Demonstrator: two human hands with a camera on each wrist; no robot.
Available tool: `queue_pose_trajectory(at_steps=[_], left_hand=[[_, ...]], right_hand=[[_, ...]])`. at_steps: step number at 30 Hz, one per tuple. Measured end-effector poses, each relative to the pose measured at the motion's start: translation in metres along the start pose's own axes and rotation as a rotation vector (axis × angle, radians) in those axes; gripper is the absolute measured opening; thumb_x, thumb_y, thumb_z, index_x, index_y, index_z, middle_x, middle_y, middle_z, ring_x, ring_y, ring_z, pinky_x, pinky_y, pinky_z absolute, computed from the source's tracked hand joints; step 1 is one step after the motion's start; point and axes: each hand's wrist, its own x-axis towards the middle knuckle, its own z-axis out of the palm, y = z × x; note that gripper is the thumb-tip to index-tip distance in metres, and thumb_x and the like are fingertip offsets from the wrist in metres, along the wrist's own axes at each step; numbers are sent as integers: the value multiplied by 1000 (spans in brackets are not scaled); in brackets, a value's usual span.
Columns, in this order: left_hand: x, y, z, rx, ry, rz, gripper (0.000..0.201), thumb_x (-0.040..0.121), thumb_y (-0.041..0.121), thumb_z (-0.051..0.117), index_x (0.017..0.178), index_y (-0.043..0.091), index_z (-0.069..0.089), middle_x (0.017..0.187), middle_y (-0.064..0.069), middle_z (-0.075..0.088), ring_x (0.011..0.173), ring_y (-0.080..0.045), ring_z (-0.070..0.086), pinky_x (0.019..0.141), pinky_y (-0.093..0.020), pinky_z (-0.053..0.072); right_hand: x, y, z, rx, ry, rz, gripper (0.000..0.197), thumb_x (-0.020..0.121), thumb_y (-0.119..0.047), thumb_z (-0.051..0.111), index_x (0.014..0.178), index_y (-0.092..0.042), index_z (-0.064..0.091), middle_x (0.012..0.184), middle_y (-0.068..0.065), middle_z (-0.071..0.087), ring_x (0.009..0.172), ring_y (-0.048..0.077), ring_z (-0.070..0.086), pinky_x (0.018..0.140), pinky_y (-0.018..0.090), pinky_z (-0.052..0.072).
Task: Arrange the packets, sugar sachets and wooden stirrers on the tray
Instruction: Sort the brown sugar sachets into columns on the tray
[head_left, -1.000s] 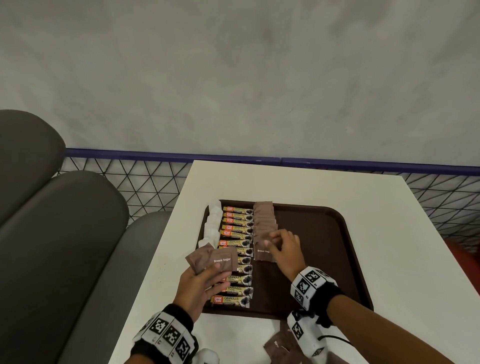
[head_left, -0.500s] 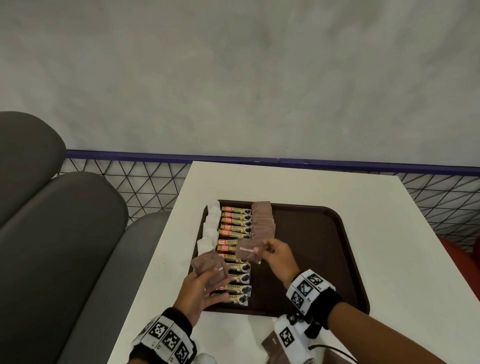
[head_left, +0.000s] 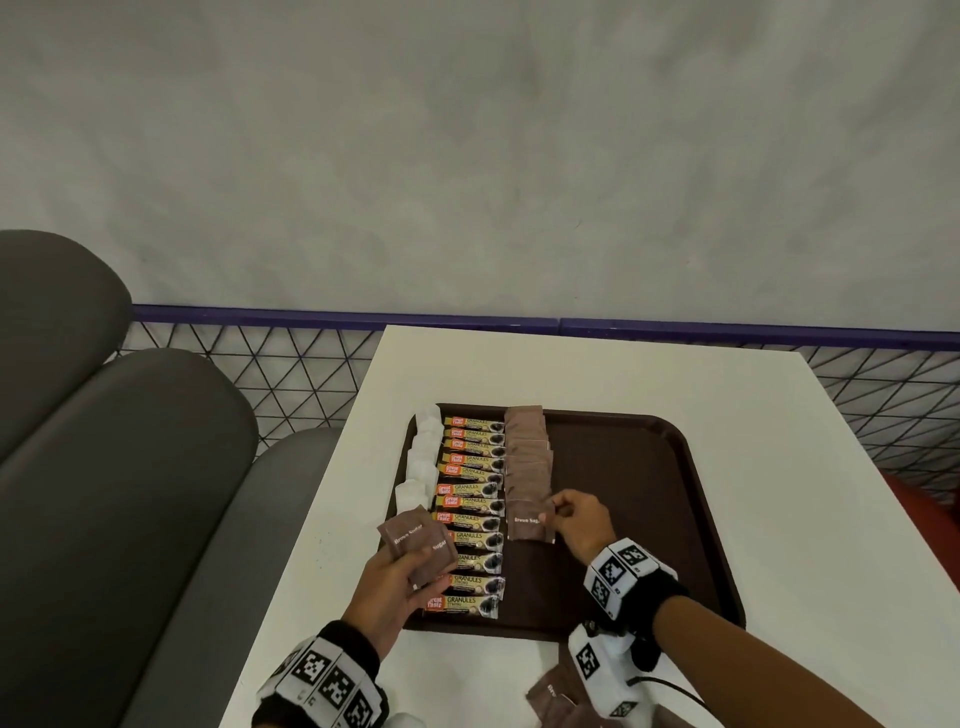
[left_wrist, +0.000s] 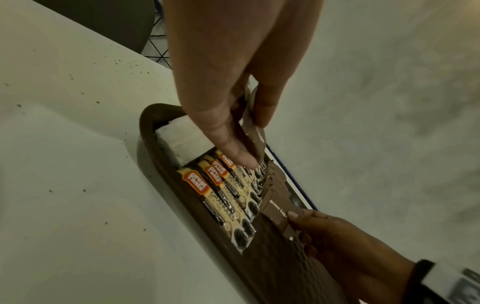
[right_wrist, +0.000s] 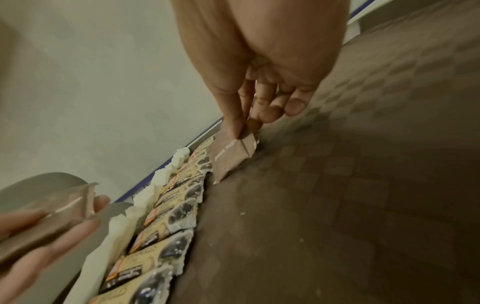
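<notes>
A brown sugar sachet (head_left: 530, 526) is lying at the near end of the overlapping row of brown sachets (head_left: 527, 452) on the dark brown tray (head_left: 649, 483), with the right hand (head_left: 579, 522) pinching its right edge between thumb and fingertips; the wrist view is showing the sachet's lower edge touching the tray floor. Just left of that row, a column of coffee granule packets (head_left: 470, 512) is running the length of the tray, and a column of white sachets (head_left: 423, 457) is sitting along the tray's left rim. The left hand (head_left: 400, 577) is hovering over the near-left corner of the tray, its fingers and thumb curling round a small fanned bundle of brown sachets (head_left: 415, 545). The tray is resting on a white table (head_left: 805, 545), where more brown sachets (head_left: 550, 696) are lying at the near edge, partly hidden by the right wrist. Grey padded seats (head_left: 130, 467) are standing to the left of the table.
</notes>
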Motion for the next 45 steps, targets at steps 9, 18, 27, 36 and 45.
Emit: queue_pose_trajectory(at_steps=[9, 18, 27, 36, 45], left_hand=[[-1, 4, -2, 37, -29, 16, 34, 90, 10, 56, 122, 19, 54, 112, -11, 68, 99, -28, 67, 81, -37, 55], [-1, 5, 6, -16, -46, 13, 25, 90, 8, 56, 114, 15, 59, 109, -16, 68, 100, -31, 66, 80, -37, 56], [-5, 6, 15, 3, -54, 37, 26, 90, 2, 54, 111, 16, 60, 101, -13, 72, 96, -28, 68, 78, -33, 58], [-10, 2, 19, 43, -100, 38, 31, 91, 10, 55, 122, 14, 55, 107, -14, 71, 99, -27, 68, 83, -36, 55], [-5, 3, 4, -8, 20, -17, 18, 95, 22, 49, 112, 19, 55, 118, -10, 61, 111, -26, 58, 82, -38, 53]], right_hand=[[4, 1, 10, -168, 101, 30, 26, 82, -22, 66, 68, -32, 47, 84, 3, 58, 84, 16, 48, 80, 30, 45], [1, -2, 8, -215, 136, -26, 12, 83, -23, 65, 89, -21, 55, 85, -4, 52, 98, 19, 46, 85, 31, 43], [-30, -27, 16, 229, -86, -149, 15, 85, -26, 63, 95, -19, 54, 93, -3, 54, 94, 13, 51, 74, 15, 39], [-46, -38, 30, 413, -350, -202, 14, 83, -6, 65, 78, -18, 58, 71, -6, 57, 57, -7, 55, 59, 8, 42], [-21, 4, 6, 194, -8, -20, 24, 80, -8, 69, 69, -23, 52, 65, -3, 58, 64, 10, 55, 65, 19, 45]])
